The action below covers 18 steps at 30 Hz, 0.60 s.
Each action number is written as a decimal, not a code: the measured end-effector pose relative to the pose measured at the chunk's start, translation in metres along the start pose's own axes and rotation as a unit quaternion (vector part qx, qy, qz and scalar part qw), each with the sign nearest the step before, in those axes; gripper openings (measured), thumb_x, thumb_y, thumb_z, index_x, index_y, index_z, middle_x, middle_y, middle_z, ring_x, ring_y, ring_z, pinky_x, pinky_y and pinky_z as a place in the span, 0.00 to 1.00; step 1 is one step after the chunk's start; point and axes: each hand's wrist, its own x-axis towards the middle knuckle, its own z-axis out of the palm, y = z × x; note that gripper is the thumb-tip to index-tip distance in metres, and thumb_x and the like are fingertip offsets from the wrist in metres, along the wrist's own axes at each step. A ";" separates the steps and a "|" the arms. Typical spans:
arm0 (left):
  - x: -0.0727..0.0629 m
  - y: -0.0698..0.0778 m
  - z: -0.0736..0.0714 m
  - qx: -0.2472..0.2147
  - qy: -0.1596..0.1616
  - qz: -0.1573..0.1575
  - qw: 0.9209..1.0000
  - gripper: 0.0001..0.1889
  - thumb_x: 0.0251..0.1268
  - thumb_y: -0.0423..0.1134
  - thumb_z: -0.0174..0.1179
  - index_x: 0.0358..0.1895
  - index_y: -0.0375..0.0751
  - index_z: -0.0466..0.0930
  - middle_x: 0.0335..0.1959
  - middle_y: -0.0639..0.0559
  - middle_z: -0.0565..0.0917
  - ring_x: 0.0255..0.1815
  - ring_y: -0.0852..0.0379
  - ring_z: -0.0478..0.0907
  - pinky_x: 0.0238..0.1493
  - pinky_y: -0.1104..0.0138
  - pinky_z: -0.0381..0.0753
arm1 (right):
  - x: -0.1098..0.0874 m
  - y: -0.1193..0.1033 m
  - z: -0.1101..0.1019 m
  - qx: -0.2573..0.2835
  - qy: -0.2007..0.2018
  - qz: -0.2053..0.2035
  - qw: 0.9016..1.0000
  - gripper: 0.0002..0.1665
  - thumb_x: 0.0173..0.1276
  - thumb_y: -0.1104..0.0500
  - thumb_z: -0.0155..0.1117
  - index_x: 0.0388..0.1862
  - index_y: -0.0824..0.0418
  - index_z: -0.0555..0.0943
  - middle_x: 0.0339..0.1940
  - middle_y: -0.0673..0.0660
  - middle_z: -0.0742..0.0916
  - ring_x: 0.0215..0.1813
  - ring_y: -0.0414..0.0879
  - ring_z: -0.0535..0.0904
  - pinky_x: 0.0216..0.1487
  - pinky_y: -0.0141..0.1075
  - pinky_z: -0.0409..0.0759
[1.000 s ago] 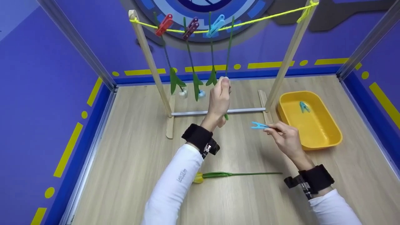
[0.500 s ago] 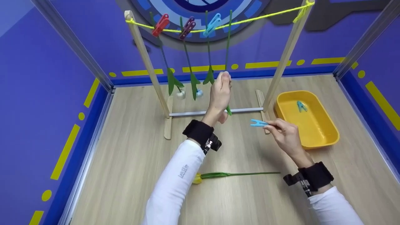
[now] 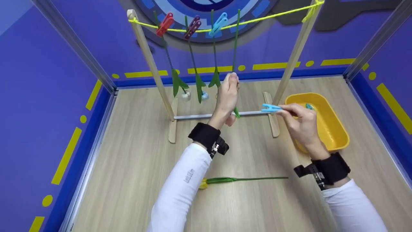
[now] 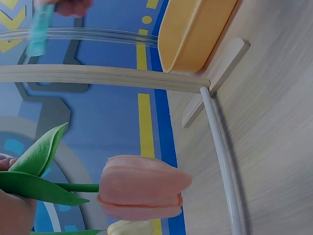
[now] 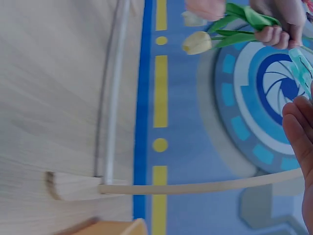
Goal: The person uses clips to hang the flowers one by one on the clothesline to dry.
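My left hand (image 3: pixel 228 96) grips an upside-down tulip whose green stem (image 3: pixel 236 42) rises past the yellow line (image 3: pixel 273 16). Its pink bloom (image 4: pixel 142 188) hangs below that hand in the left wrist view. Between thumb and fingers, my right hand (image 3: pixel 301 124) pinches a light blue clothespin (image 3: pixel 269 108) by one end, to the right of the tulip and lower than the line. A red clothespin (image 3: pixel 164 24), a dark purple clothespin (image 3: pixel 193 27) and another light blue clothespin (image 3: pixel 219 24) fasten three stems to the line, blooms downward.
Two wooden posts (image 3: pixel 296 51) carry the line, joined low down by a grey bar (image 3: pixel 193 117). At right stands a yellow tub (image 3: pixel 342 141) with a teal clothespin (image 3: pixel 309 106), partly behind my right hand. A yellow tulip (image 3: pixel 222 179) lies on the table in front.
My right hand has risen with the clothespin and shifted slightly right, now covering part of the tub. My left hand keeps its grip on the tulip, nearly still.
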 end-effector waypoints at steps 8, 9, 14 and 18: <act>0.001 -0.003 0.001 0.010 0.000 0.001 1.000 0.17 0.83 0.48 0.34 0.35 0.45 0.66 0.24 0.57 0.64 0.24 0.61 0.61 0.28 0.73 0.59 | 0.062 -0.034 -0.007 0.002 0.002 -0.015 1.000 0.09 0.53 0.74 0.73 0.35 0.70 0.87 0.28 0.65 0.89 0.29 0.21 0.76 0.33 0.16 0.73; 0.001 -0.003 0.001 0.008 -0.001 -0.003 1.000 0.17 0.83 0.48 0.34 0.35 0.45 0.66 0.24 0.57 0.64 0.24 0.61 0.62 0.28 0.73 0.59 | 0.070 -0.038 -0.008 0.002 0.004 -0.016 1.000 0.09 0.53 0.73 0.73 0.35 0.71 0.87 0.28 0.65 0.89 0.28 0.22 0.75 0.32 0.17 0.73; 0.001 -0.001 0.001 -0.013 -0.008 -0.015 1.000 0.18 0.83 0.49 0.34 0.34 0.47 0.66 0.24 0.58 0.64 0.25 0.61 0.61 0.28 0.73 0.59 | 0.118 -0.064 -0.009 -0.028 -0.003 -0.013 1.000 0.09 0.59 0.67 0.72 0.37 0.71 0.87 0.30 0.65 0.89 0.24 0.25 0.68 0.28 0.18 0.66; 0.001 -0.002 -0.002 -0.023 -0.006 -0.012 1.000 0.19 0.83 0.50 0.34 0.35 0.43 0.66 0.24 0.57 0.63 0.24 0.61 0.60 0.28 0.73 0.58 | 0.151 -0.082 -0.007 -0.063 -0.021 -0.043 0.997 0.13 0.67 0.59 0.67 0.41 0.70 0.86 0.30 0.64 0.88 0.24 0.25 0.63 0.28 0.19 0.62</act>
